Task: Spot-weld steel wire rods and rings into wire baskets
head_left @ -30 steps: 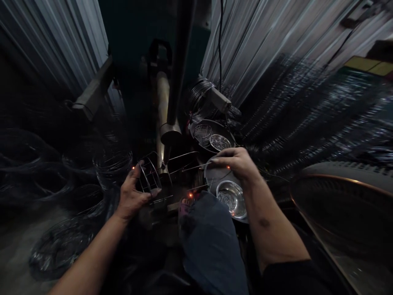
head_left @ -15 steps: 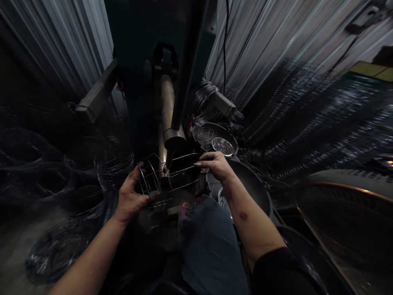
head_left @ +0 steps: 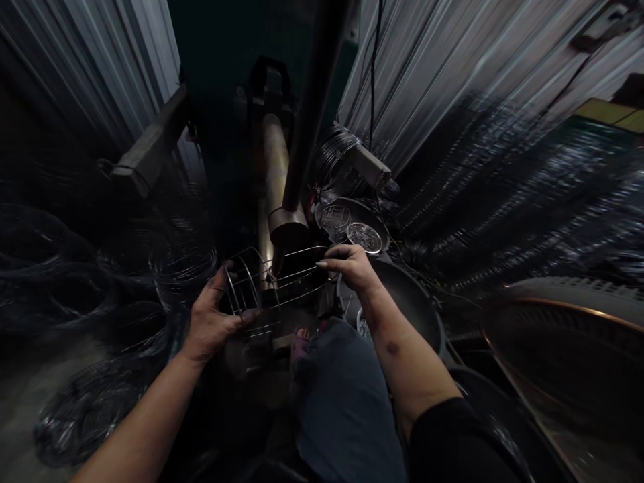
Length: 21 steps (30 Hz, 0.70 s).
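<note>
A round wire frame (head_left: 254, 285), like a small basket with long wires running out to the right, is held level between my hands. My left hand (head_left: 208, 318) is closed around its ringed left end, thumb below and fingers above. At the far right, my right hand (head_left: 349, 266) pinches the long wires between thumb and fingers. The frame sits around the electrode tips of what looks like a spot welder, under the thick metal cylinder (head_left: 289, 225) of its upper arm. Whether the tips touch the wire I cannot tell.
Right of the welder, a dark pan (head_left: 325, 215) holds round wire grids (head_left: 365, 238). A larger dark basin (head_left: 410, 295) stands nearer. Wire coils (head_left: 335, 157) hang behind. Wire rings (head_left: 184, 272) pile up on the left. A big round rim (head_left: 563, 295) is at the far right.
My view has shifted slightly. Both hands and the wire frame keep nearly the same place at the electrode tips, with the grips unchanged.
</note>
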Available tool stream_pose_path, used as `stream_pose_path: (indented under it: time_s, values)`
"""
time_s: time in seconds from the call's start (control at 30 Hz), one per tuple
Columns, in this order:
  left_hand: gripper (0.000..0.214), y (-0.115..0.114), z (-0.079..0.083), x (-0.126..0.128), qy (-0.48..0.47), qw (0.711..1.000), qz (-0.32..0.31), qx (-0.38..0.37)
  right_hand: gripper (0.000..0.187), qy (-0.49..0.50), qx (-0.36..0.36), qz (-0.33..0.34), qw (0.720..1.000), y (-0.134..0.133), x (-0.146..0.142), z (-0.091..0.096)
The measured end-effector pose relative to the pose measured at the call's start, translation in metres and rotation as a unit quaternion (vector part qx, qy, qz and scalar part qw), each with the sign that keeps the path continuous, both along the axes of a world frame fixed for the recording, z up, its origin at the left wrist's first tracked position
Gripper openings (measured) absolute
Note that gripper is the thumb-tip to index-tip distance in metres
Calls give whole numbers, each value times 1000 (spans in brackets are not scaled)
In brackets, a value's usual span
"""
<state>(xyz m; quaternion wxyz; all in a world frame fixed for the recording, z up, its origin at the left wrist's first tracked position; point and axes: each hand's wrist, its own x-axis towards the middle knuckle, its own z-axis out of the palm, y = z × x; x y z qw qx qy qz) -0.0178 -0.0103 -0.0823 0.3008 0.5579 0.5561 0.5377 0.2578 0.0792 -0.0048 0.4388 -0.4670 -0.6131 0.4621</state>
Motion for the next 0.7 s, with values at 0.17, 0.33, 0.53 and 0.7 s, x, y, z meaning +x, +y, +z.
stream_pose_path:
  time_s: [0.17,0.33,0.53,0.7]
  values:
    - [97,3,0,0,-28,999,-16,-4,31,9,6,-1,1000,2,0,-3]
    - [97,3,-2,2,-48,998,-30,0,32,10,9,7,1000,4,1,-4]
    - [97,2,2,3,-52,998,-23,-19,30,16,0,13,1000,8,3,-4]
    - [97,5,3,5,-83,996,-28,-17,31,9,1,14,1000,12,3,-5]
